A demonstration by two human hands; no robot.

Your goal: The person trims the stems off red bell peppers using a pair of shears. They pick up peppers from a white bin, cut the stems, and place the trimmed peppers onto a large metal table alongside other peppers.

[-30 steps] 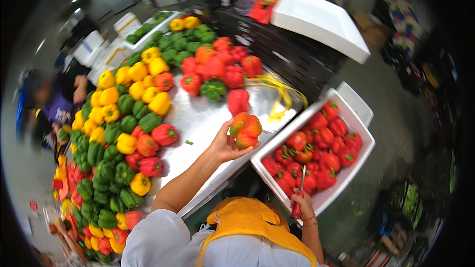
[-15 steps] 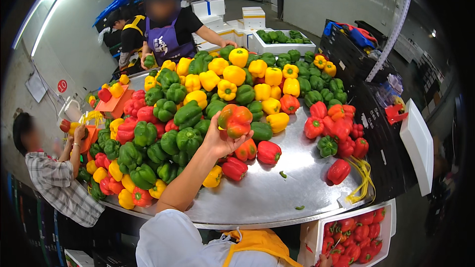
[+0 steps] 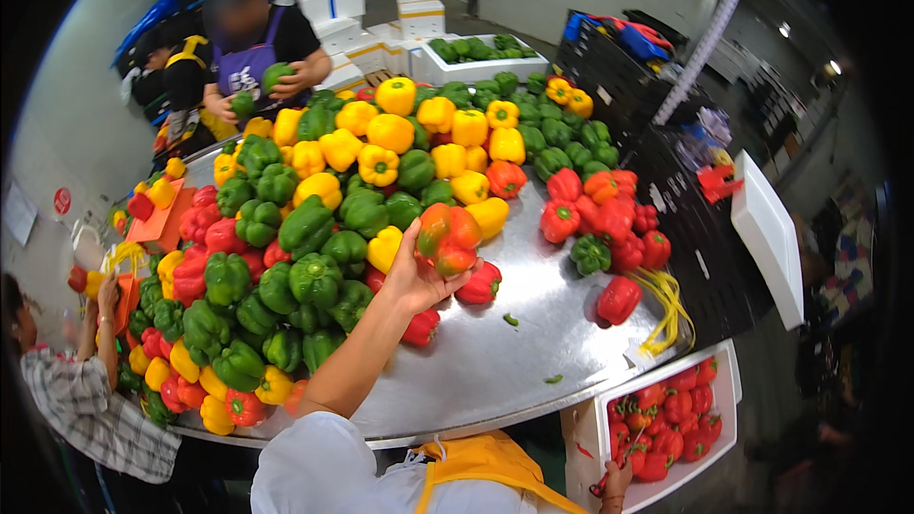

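Note:
My left hand [image 3: 415, 284] is raised over the metal table [image 3: 495, 357], palm up, its fingers wrapped round a red bell pepper with green patches [image 3: 449, 240]. Behind it spreads a large heap of green [image 3: 314, 279], yellow [image 3: 390, 132] and red peppers. Two red peppers lie close below the hand, one of them a whole red pepper [image 3: 479, 284]. At the lower right, my right hand [image 3: 618, 484] is closed on what look like red-handled scissors [image 3: 600, 485], partly hidden. That hand is beside a white foam box [image 3: 731, 400] filled with red peppers [image 3: 678, 406].
A smaller group of red peppers [image 3: 614, 219] lies on the table's right, near yellow straps [image 3: 666, 314]. Black crates [image 3: 700, 228] and a white lid [image 3: 769, 238] border that side. Across the table, a co-worker in a purple apron [image 3: 249, 67] holds green peppers; another person [image 3: 100, 409] works at left.
The view has turned, shifting the table leftward in the picture. My left hand still holds the pepper, now tilted differently. My right hand shows more fully. The co-worker opposite has lifted green peppers.

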